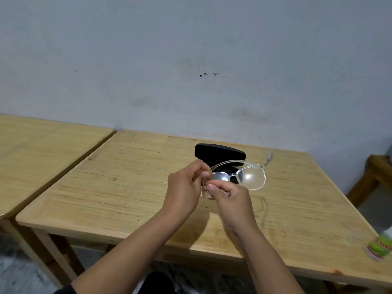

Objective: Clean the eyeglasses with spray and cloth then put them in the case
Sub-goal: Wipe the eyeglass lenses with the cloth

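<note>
Wiping step, by the look of it. Left hand [186, 185] pinching the eyeglasses [239, 177] at the frame's left end, fingers curled round the rim and temple. Right hand [229, 196] curled tight on a small pale cloth [206, 193], thumb pressing it against the left lens. Clear frame held up above the surface [127, 187], lenses facing the camera, right lens catching a bright glare, far temple arm sticking out toward the wall. Behind the glasses, a black case [219, 152] sitting on the surface; lid apparently up, but partly hidden behind frame and fingers, so hard to call for sure. Down at the right edge, a blurred green-and-white bottle [380, 247], probably the spray, though label unreadable. A second wooden table off to the left, well apart from the action.

Judgement: cleaning roughly mid-way, one lens under the cloth, the other not yet touched. Next move likely calls for shifting the cloth across to the right lens while re-gripping the frame at the bridge or the other end, light pressure only. After that, folding both temples in and lowering the pair into the case.
</note>
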